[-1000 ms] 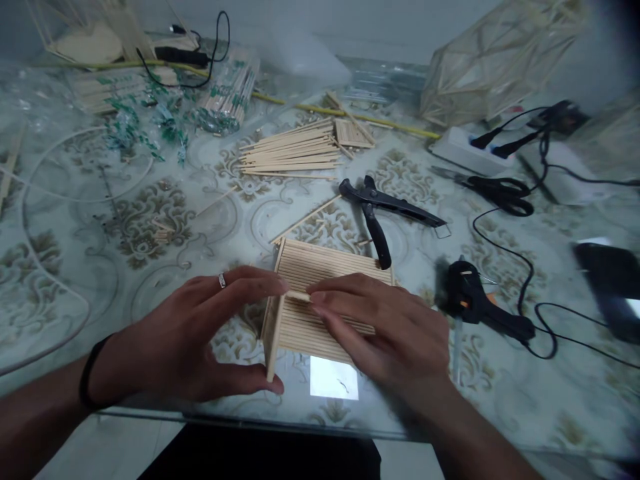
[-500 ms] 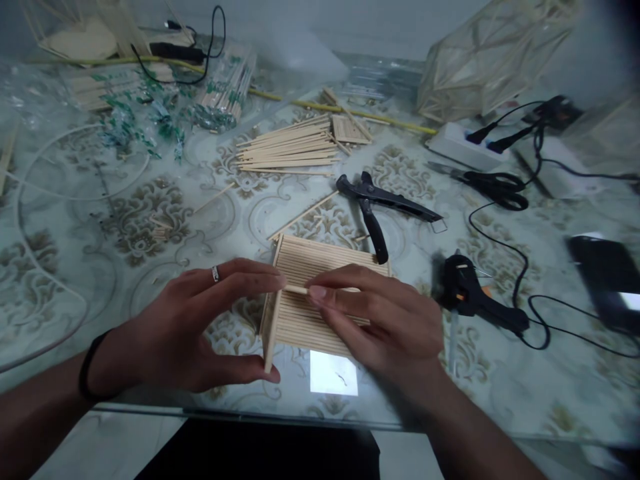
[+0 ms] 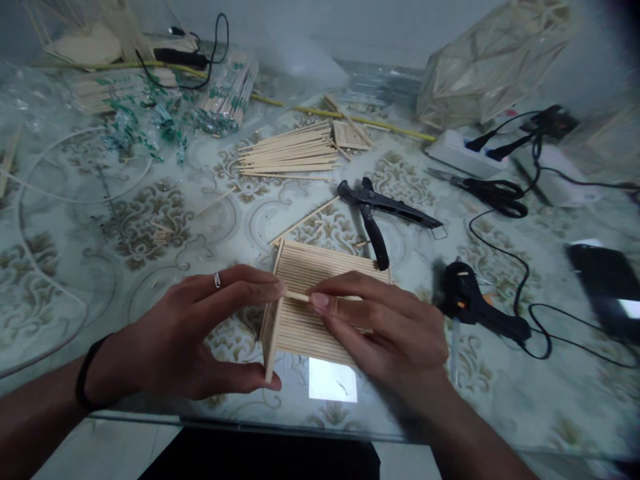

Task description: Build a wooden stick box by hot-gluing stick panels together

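Note:
A panel of thin wooden sticks glued side by side [image 3: 320,267] lies on the glass table near its front edge, with an upright side wall along its left end. My left hand [image 3: 200,333] cups that wall, thumb at the near corner and fingertips at the top edge. My right hand [image 3: 380,327] rests on the panel, its fingers pressing one loose wooden stick [image 3: 297,296] down across the panel. The stick's left end meets my left fingertips.
Black cutting pliers [image 3: 380,213] lie just behind the panel. A black glue gun [image 3: 475,303] with its cable sits to the right. Farther back are a pile of loose sticks [image 3: 295,150], scissors [image 3: 495,190], a power strip [image 3: 460,150], a stick-frame model [image 3: 495,60] and a phone [image 3: 607,287].
The hands and the panel keep the same pose; only the view shifts slightly. My right fingers stay pressed on the stick.

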The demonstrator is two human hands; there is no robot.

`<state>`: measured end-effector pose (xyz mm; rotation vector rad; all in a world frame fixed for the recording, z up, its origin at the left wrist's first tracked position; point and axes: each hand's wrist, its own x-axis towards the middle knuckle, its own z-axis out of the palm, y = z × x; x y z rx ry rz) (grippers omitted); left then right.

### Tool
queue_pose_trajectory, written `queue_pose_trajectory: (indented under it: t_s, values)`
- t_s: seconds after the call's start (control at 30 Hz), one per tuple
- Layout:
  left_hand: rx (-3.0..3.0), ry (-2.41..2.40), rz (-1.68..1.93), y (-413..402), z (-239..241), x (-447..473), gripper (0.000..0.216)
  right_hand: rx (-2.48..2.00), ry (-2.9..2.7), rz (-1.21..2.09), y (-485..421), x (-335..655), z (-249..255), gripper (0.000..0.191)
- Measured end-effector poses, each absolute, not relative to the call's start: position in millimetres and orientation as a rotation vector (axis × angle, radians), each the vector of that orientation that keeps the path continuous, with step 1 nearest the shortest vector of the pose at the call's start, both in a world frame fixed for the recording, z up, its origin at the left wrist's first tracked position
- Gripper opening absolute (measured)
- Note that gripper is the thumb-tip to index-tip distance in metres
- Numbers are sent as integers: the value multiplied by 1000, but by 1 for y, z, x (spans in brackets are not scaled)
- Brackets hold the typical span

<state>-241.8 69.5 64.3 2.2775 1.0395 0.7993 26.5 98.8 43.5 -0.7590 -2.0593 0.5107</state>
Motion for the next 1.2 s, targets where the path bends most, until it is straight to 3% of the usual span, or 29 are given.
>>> queue_pose_trajectory:
  t_s: [0.2, 0.8, 0.97, 1.2]
  values:
    - [2191, 1109, 734, 65, 61, -240, 90, -811, -2047, 533, 96, 26, 44, 25]
    - [2193, 954, 896, 69, 59, -235, 76, -821, -2094, 447, 98, 29, 42, 32]
    - [2228, 964, 877, 68, 61, -235, 60, -849, -2057, 466, 96, 31, 39, 35]
    - [2225, 930, 890, 68, 59, -236, 66, -861, -2079, 510, 98, 34, 41, 30]
